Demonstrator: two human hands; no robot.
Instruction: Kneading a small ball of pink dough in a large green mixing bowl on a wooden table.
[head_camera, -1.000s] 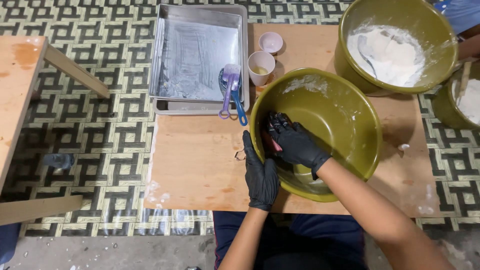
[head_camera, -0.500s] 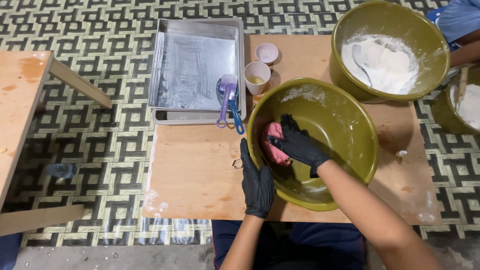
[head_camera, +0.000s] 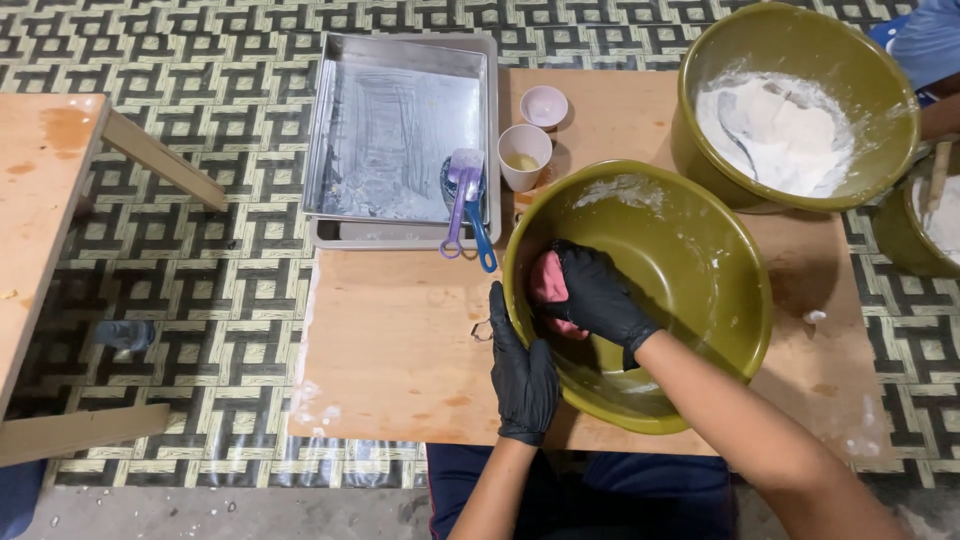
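Pressing a pink cloth (head_camera: 549, 285) inside the olive-green plastic basin (head_camera: 700, 270), the black-gloved right hand (head_camera: 598, 296) has its fingers curled over it; the left hand (head_camera: 523, 372) clasps the basin's rim with fingers closed.

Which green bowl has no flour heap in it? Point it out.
The near green bowl, where the right hand presses a pink cloth and the left hand grips the rim. The far bowl holds a white flour heap.

pink dough lump (head_camera: 549, 290) | inside olive-green bowl (head_camera: 700, 290), at left wall | bowl upright on wooden board, flour-smeared
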